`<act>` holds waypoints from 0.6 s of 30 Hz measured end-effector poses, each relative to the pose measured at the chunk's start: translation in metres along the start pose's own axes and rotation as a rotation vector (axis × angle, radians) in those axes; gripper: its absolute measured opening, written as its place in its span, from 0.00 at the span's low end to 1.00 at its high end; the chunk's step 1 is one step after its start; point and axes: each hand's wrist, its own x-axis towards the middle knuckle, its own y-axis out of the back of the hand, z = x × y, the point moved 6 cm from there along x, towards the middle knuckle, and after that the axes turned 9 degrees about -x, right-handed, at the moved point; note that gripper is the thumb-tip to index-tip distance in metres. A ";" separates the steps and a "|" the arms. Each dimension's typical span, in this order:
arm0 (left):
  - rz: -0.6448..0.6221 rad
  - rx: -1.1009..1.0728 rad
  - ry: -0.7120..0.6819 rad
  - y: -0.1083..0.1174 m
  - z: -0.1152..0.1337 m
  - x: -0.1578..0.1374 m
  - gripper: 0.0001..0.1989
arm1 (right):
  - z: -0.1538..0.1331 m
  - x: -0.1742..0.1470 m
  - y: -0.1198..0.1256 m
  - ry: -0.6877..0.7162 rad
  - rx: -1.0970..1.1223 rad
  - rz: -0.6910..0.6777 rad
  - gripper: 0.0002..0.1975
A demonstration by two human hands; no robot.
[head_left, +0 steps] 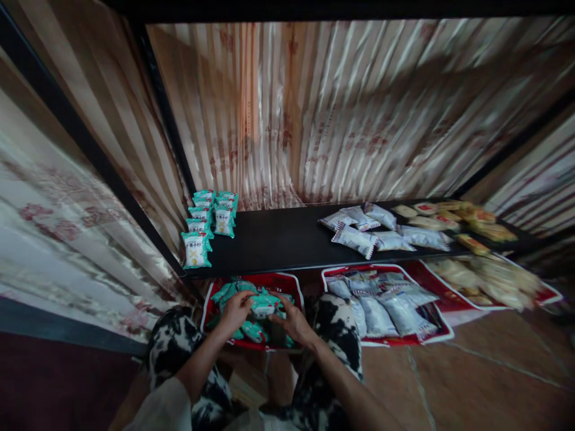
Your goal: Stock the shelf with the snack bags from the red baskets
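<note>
Teal-and-white snack packets [265, 306] are piled in the red basket [286, 281] in front of you, just below the black shelf [269, 239]. Your left hand [237, 311] and right hand [295, 321] are both over that pile, at 2 sides of 1 packet. Grip: fingers curled, seemingly touching; can't tell if either is clamped on it.

Progress, judging by layout: 2 neat teal rows [196, 250] stand at the shelf's left end, so that bit looks done. Plenty left in your basket, so call it partway. Further right, silvery packets [354, 239] and yellowish packets [492, 232] lie loosely on the shelf, apparently not lined up; the 2nd basket [447, 331] and 3rd basket [438, 293] below hold more of those 2 kinds.
</note>
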 end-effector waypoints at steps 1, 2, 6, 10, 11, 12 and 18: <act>-0.016 -0.017 0.003 0.002 0.003 0.001 0.14 | -0.005 -0.001 0.002 -0.002 0.026 -0.011 0.29; -0.032 -0.032 0.001 0.003 0.007 0.001 0.14 | -0.009 -0.001 0.003 -0.003 0.049 -0.023 0.28; -0.068 -0.082 -0.010 0.012 0.023 0.006 0.18 | -0.027 0.000 0.010 0.015 0.134 -0.029 0.25; -0.031 -0.044 -0.084 0.022 0.035 0.009 0.20 | -0.040 0.007 0.019 0.023 0.217 0.005 0.22; -0.016 -0.019 -0.112 0.024 0.036 0.009 0.20 | -0.043 0.009 0.021 0.020 0.245 0.002 0.21; -0.007 0.003 -0.137 0.026 0.036 0.009 0.20 | -0.045 0.012 0.022 0.017 0.279 -0.005 0.21; -0.038 -0.023 -0.144 0.025 0.018 0.011 0.28 | -0.056 0.026 0.024 -0.022 0.444 -0.033 0.26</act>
